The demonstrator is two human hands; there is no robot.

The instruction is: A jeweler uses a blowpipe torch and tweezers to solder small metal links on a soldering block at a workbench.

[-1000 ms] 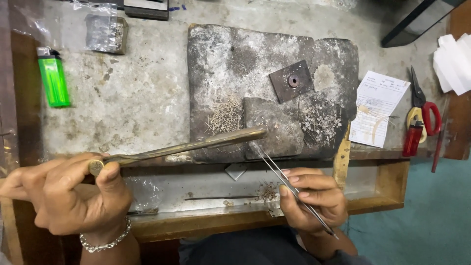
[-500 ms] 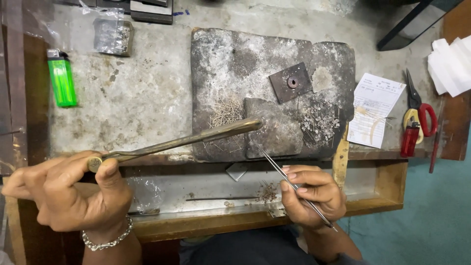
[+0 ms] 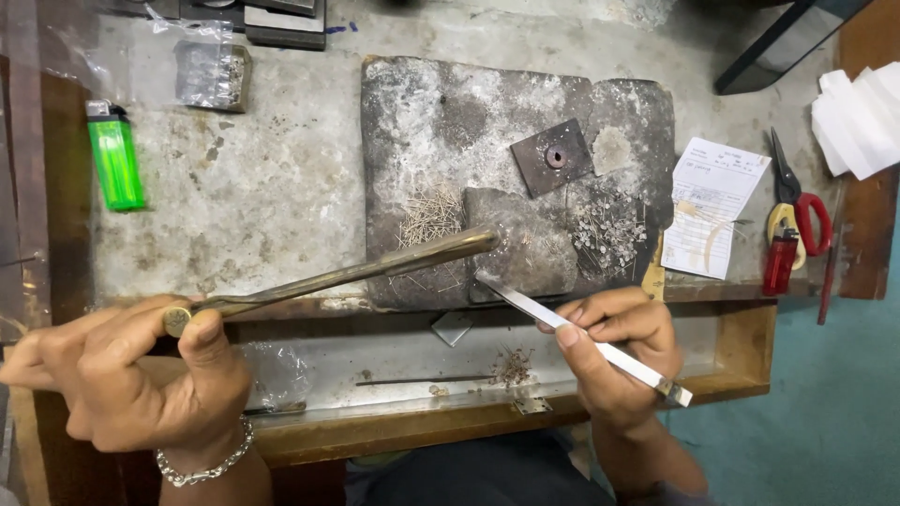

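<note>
My left hand [image 3: 131,375] grips the near end of a long brass blowpipe [image 3: 356,272] whose tip reaches over the grey soldering slab [image 3: 450,122]. My right hand [image 3: 614,351] pinches steel tweezers [image 3: 562,323], their points close to the pipe's tip at the slab's front edge. On the slab lie a heap of thin wire pins [image 3: 427,220], a second scatter of small wire pieces [image 3: 605,234] and a small square metal plate with a hole [image 3: 553,157]. A chain bracelet [image 3: 202,464] circles my left wrist.
A green lighter [image 3: 115,161] lies at the left. A clear plastic bag [image 3: 208,70] sits at the back. A paper slip [image 3: 712,206], red-handled scissors [image 3: 797,211] and folded white paper [image 3: 858,117] are at the right. A wooden tray [image 3: 741,351] holds metal scraps below the bench edge.
The tweezers have swung lower and flatter, their points shifting toward the slab's front edge near the blowpipe tip. My left hand and the blowpipe stay nearly still.
</note>
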